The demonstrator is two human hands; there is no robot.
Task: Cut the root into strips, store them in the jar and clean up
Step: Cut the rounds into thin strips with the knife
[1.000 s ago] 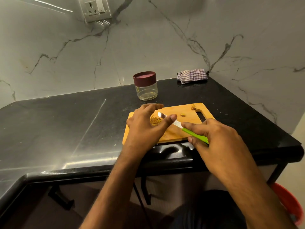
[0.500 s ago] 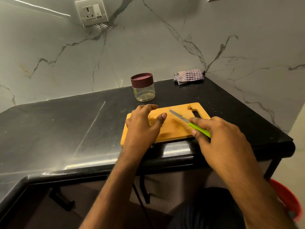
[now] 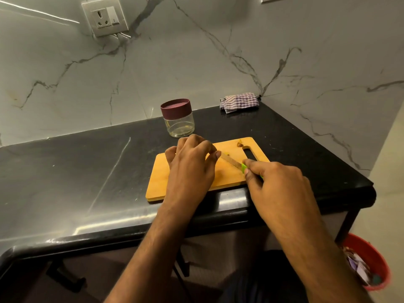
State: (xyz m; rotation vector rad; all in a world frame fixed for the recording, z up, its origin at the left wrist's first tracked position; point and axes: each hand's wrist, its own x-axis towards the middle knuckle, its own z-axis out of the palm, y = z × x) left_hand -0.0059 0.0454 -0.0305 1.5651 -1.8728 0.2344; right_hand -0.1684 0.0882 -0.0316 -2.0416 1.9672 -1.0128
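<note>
Cutting under way: left hand [image 3: 190, 169] fingers curled over root, hidden; right hand [image 3: 282, 189] clamped on green-handled knife [image 3: 232, 163] over bamboo cutting board [image 3: 166, 184]. Maroon-lidded glass jar [image 3: 178, 119] capped, looks empty; storing, cleanup left.

The scene is being viewed by a single head-worn camera, aimed forward and down from close above the black counter [image 3: 76, 171]; the marble wall corner is being faced, and both forearms are being taken in from below
</note>
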